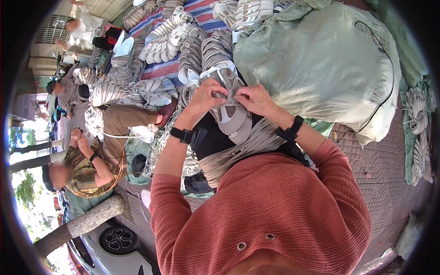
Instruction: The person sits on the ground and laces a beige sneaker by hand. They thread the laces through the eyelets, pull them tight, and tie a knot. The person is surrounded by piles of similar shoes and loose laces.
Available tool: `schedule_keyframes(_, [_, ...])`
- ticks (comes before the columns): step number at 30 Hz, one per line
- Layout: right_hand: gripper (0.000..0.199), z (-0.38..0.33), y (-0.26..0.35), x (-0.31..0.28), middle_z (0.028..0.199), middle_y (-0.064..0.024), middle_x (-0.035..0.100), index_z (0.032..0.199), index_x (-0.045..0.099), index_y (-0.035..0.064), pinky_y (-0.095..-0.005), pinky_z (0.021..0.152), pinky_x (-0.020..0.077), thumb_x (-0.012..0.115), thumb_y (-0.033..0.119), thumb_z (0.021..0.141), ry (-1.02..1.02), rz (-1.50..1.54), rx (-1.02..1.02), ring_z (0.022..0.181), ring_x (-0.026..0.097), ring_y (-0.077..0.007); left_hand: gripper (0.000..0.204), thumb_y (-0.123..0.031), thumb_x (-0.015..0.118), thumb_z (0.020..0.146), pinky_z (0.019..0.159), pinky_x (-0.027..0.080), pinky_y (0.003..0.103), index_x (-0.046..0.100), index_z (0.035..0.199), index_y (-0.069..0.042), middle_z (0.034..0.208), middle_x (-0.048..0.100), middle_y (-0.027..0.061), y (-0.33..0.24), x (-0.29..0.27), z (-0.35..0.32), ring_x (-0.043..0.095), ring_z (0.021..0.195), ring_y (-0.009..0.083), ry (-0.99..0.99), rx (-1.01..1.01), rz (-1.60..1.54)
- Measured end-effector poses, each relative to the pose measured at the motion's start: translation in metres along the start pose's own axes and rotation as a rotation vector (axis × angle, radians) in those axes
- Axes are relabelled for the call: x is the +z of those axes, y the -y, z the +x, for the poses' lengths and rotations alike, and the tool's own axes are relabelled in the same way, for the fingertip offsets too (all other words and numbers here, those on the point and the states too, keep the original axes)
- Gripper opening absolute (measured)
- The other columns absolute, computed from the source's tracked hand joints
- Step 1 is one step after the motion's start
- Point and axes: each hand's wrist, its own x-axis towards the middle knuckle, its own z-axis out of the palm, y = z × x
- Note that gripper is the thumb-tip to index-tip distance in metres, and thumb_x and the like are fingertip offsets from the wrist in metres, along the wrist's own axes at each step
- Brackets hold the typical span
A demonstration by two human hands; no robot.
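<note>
A grey-and-beige shoe upper (pixel 232 120) lies over my lap, its rounded toe pointing toward me. On its left side my left hand (pixel 207 98) is closed in a pinch at the lacing area. Opposite it, my right hand (pixel 257 100) pinches the other edge with thumb and bent fingers. Whether a thin lace runs between the fingertips is too small to make out. A bundle of beige laces (pixel 243 153) lies across my thighs below the toe.
Stacked shoe uppers (pixel 217 49) cover a striped sheet (pixel 160 71) ahead. A large pale green sack (pixel 316 68) bulges at the right, with a black cord over it. Another person (pixel 91 160) sits at the left, one leg reaching toward my side. More bundles (pixel 416 110) stand far right.
</note>
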Motion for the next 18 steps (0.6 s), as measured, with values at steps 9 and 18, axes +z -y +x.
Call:
schedule_keyframes(9, [0.012, 0.003, 0.019, 0.019, 0.065, -0.0063, 0.059, 0.071, 0.060, 0.0102, -0.0386, 0.070, 0.0377, 0.064, 0.019, 0.078, -0.133, -0.195, -0.071, 0.069, 0.061, -0.0254, 0.020, -0.014, 0.074, 0.072, 0.100, 0.023, 0.041, 0.073, 0.092, -0.014, 0.104, 0.052, 0.0001, 0.013, 0.011, -0.005, 0.044, 0.111, 0.0226, -0.090, 0.118, 0.140])
schedule_keyframes(18, [0.044, 0.045, 0.023, -0.031, 0.092, -0.0031, 0.060, 0.098, 0.056, 0.0158, -0.0422, 0.086, 0.0311, 0.080, 0.036, 0.067, 0.167, -0.478, -0.316, 0.096, 0.059, -0.0233, 0.018, -0.006, 0.065, 0.080, 0.094, 0.032, 0.040, 0.072, 0.094, -0.013, 0.100, 0.055, 0.0026, 0.013, 0.010, -0.005, 0.047, 0.106, 0.0234, -0.080, 0.241, 0.299])
